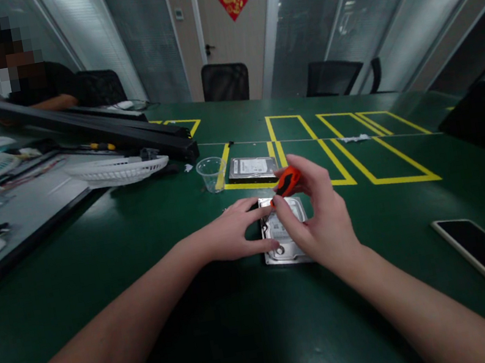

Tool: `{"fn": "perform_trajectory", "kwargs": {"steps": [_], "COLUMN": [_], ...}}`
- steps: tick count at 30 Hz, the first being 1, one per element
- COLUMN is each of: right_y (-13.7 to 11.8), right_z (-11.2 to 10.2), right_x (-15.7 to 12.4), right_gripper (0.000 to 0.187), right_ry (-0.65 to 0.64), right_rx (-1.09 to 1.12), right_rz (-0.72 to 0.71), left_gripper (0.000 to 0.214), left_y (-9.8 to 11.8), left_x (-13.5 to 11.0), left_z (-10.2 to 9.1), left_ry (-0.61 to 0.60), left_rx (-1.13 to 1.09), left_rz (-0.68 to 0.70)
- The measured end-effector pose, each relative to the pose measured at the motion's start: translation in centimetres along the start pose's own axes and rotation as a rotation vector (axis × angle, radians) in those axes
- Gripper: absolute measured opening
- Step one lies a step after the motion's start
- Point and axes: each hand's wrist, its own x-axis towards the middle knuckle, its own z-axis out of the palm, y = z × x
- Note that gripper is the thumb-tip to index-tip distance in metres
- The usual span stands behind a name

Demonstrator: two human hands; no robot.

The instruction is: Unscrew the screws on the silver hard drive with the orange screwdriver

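**Head view: silver hard drive under both hands**

Near the middle of the green tabletop [154, 320] lies a hard drive [279, 251], a flat silver metal case with a pale label on top. The left hand [232, 232] lies loose and flat, fingertips on the drive's left edge. The right hand [323, 217] grips an orange-and-black screwdriver [288, 181] upright over the drive. Toward the far edge lie a second drive [253, 168] and a clear cup [211, 173].

The right hand [323, 220] hides the screwdriver [288, 180] tip and part of the hard drive [282, 251].
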Motion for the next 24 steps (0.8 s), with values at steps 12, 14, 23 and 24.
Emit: {"fn": "perform_trajectory", "kwargs": {"steps": [12, 14, 23, 24], "right_y": [-0.15, -0.12, 0.01, -0.05], "right_z": [0.05, 0.05, -0.13, -0.12], "right_x": [-0.04, -0.13, 0.4, 0.39], "right_gripper": [0.066, 0.068, 0.062, 0.063], "right_ry": [-0.001, -0.012, 0.016, 0.014], "right_rx": [0.003, 0.03, -0.058, -0.053], "right_rz": [-0.002, 0.012, -0.054, -0.051], "left_gripper": [0.082, 0.083, 0.086, 0.085], "left_y": [-0.11, -0.15, -0.01, 0.04], "left_x": [0.06, 0.07, 0.07, 0.07], "left_z": [0.16, 0.2, 0.04, 0.02], "left_ry": [0.009, 0.005, -0.01, -0.006], "left_rx": [-0.001, 0.004, -0.003, -0.004], "left_rz": [0.006, 0.005, -0.015, -0.01]}}
